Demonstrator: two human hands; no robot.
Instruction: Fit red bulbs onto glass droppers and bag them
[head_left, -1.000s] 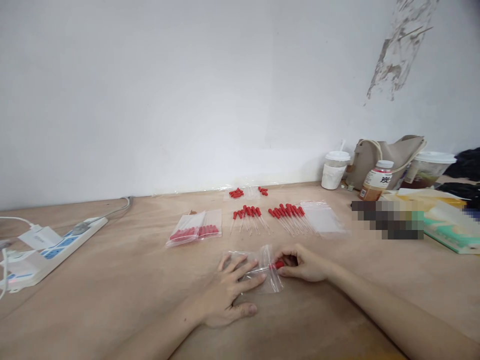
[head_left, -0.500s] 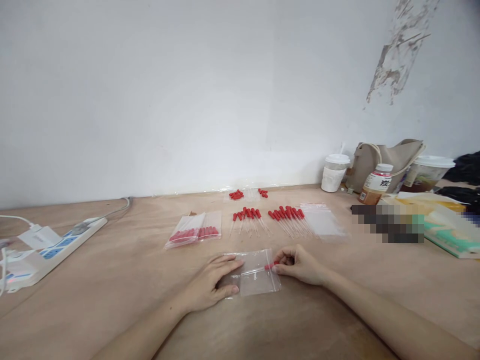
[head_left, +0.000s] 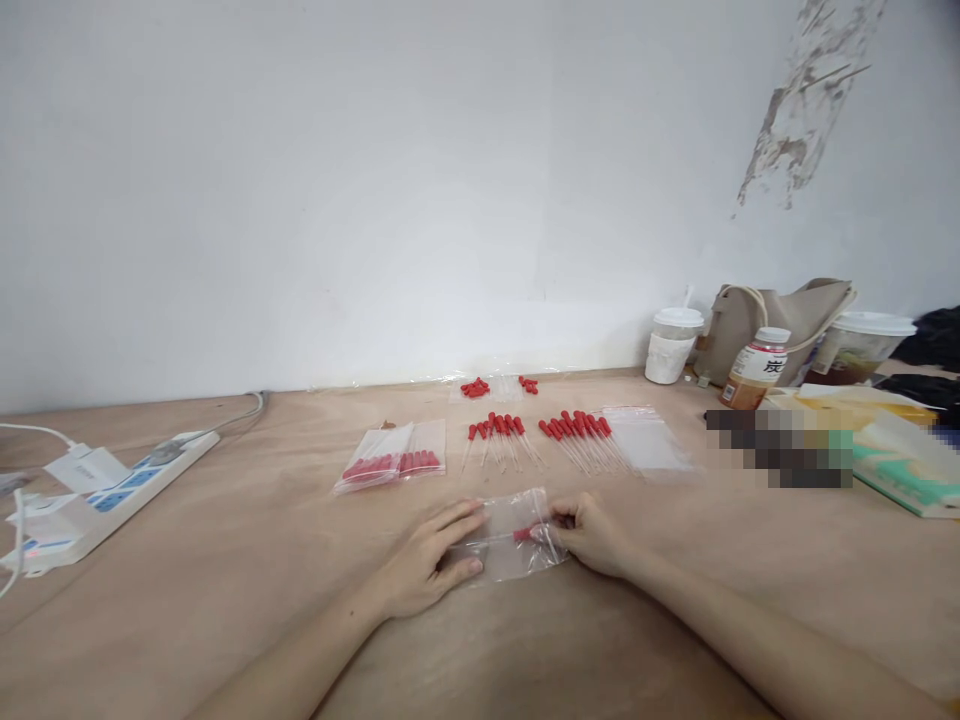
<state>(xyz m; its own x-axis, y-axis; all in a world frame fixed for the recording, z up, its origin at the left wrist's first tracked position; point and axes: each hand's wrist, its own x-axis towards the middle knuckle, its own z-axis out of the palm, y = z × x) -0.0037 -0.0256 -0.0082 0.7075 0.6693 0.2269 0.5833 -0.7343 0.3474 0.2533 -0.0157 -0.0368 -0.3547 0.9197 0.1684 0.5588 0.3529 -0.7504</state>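
A clear zip bag (head_left: pixel 502 568) lies flat in front of me. Inside it is a dropper with a red rubber bulb (head_left: pixel 521 535), its thin clear tube pointing left. My left hand (head_left: pixel 429 560) rests on the bag's left end, fingers spread and flat. My right hand (head_left: pixel 589 535) is closed at the bag's right-hand mouth, with a fingertip inside against the bulb; the exact grip is partly hidden. Beyond the hands are two groups of red-bulbed droppers, a left one (head_left: pixel 499 428) and a right one (head_left: pixel 577 428). Filled zip bags (head_left: pixel 390 463) lie to their left.
More zip bags (head_left: pixel 645 440) lie right of the droppers. Loose red bulbs (head_left: pixel 475 387) are near the wall. A power strip (head_left: pixel 142 490) sits left. At right stand a lidded cup (head_left: pixel 670 350), a bottle (head_left: pixel 757 370), a beige bag (head_left: pixel 787 310) and a tissue pack (head_left: pixel 900 465).
The dropper has slid left, deeper into the bag, and the right fingertip has followed it inside the mouth. The left hand stays on the bag.
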